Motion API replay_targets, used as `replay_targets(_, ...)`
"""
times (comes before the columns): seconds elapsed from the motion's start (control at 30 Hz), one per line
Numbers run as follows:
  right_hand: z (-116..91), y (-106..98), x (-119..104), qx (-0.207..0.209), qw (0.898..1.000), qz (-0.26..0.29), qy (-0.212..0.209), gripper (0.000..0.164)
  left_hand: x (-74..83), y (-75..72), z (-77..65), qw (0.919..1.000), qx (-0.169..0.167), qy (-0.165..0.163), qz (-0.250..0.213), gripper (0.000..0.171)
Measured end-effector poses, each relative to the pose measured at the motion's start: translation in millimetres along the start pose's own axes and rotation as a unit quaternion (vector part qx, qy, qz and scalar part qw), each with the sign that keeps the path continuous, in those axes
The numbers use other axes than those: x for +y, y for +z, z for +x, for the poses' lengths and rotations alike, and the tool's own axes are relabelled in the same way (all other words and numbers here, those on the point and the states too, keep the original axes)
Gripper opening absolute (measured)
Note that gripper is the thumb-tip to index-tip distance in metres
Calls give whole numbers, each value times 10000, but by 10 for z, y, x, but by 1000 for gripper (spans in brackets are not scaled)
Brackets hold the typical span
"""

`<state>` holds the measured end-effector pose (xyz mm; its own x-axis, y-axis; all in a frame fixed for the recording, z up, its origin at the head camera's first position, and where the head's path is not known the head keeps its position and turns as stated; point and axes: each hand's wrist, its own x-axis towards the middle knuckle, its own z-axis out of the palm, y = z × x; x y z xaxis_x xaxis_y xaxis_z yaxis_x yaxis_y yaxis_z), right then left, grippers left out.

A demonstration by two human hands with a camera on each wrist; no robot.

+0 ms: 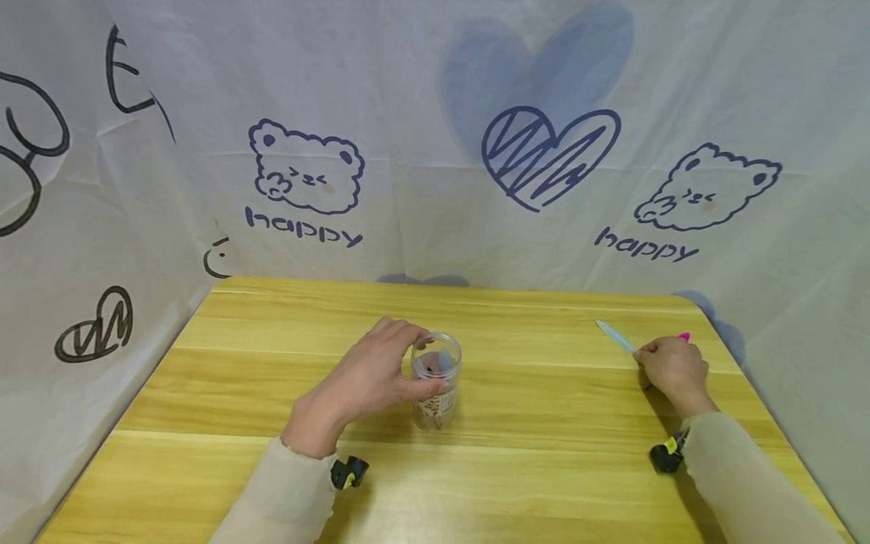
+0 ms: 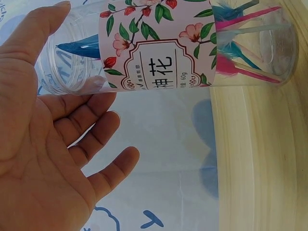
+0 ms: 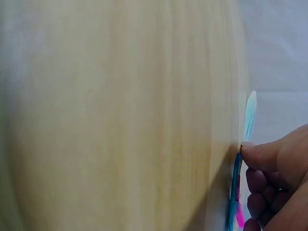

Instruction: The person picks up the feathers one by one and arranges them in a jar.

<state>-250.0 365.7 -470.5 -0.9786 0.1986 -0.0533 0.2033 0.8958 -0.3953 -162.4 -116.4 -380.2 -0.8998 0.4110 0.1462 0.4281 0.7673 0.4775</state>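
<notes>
My left hand [image 1: 370, 370] holds a clear plastic jar [image 1: 436, 414] near its open rim, thumb on one side and fingers on the other. The jar stands upright on the table and has a pink flowered label [image 2: 159, 43]. Through its wall show blue and pink feathers [image 2: 236, 21], their quills toward the bottom; one dark blue tip [image 2: 79, 48] rises near the mouth. At the right, my right hand [image 1: 676, 372] pinches a pale blue feather [image 1: 614, 335] between thumb and fingertips, low over the table. Beside those fingers are a pink feather [image 1: 684, 337] and a dark blue feather [image 3: 232, 207], both partly hidden.
The wooden table [image 1: 537, 468] ends at the back against a white cloth [image 1: 421, 113] with drawn bears and hearts. More cloth hangs at the left and right sides. Each wrist wears a small black camera, the left one [image 1: 349, 473] close to the tabletop.
</notes>
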Motion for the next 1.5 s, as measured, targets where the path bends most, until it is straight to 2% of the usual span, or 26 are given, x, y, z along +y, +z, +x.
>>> replay_targets(0.3,35,47,21,-164,9985,-226,-464,34,-6,5,9,10000,-20,-12,-36,68)
replay_targets(0.43,31,86,16,-199,9975,-162,-656,34,-4,7,7,10000,-25,-8,-56,67)
replay_targets(0.6,18,115,-25,-42,9959,43,-907,31,-2,4,3,10000,-37,-28,-72,67)
replay_targets(0.97,1,136,-72,105,9927,690,-985,28,-2,-2,-1,9999,-63,-69,-83,70)
replay_targets(1.3,-40,130,-137,206,9907,637,-1184,33,-13,1,2,9999,-49,-71,-57,70)
replay_targets(1.5,-71,121,-220,473,9876,554,-1394,27,-9,-1,5,10000,-56,-53,-52,70)
